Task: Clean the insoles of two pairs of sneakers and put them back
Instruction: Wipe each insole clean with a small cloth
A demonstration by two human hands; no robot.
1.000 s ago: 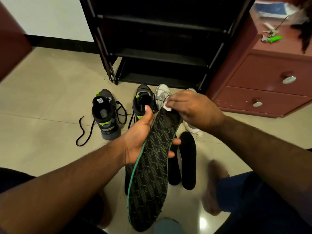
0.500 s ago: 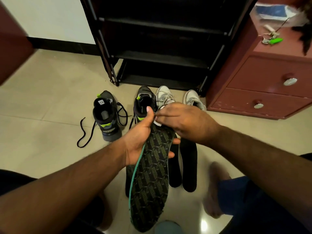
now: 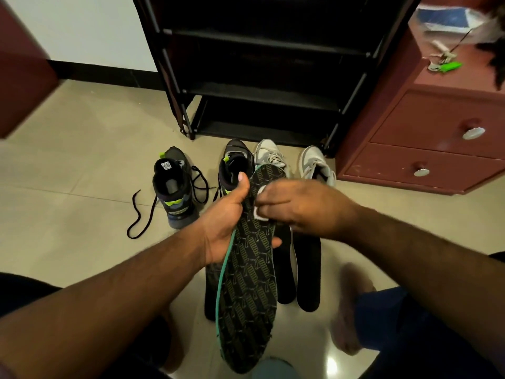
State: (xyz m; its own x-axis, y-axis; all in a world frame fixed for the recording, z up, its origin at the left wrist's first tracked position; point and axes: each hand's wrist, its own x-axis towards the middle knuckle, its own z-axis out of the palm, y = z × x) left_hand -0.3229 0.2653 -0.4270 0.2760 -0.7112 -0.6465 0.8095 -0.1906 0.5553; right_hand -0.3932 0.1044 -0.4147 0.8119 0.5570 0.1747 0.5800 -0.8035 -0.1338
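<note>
Pale floor tiles (image 3: pixel 82 160) run up to a black shoe rack (image 3: pixel 259 64) and a maroon drawer unit (image 3: pixel 423 138). My left hand (image 3: pixel 226 228) grips the patterned insole (image 3: pixel 251 283), thumb up along its edge, fingers curled behind. My right hand (image 3: pixel 297 206) pinches a small white wipe (image 3: pixel 258 212) against its upper half. Dark sneakers (image 3: pixel 175 187) and white sneakers (image 3: pixel 314 165) stand beyond; black insoles (image 3: pixel 308 269) lie on the floor.

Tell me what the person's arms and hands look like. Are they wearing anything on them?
Both arms are bare from the elbow down, with no sleeves showing. The left hand and the right hand wear no gloves, and no rings, watch or bracelets show. Fine hair shows on the forearms, and the left thumbnail is short.
</note>
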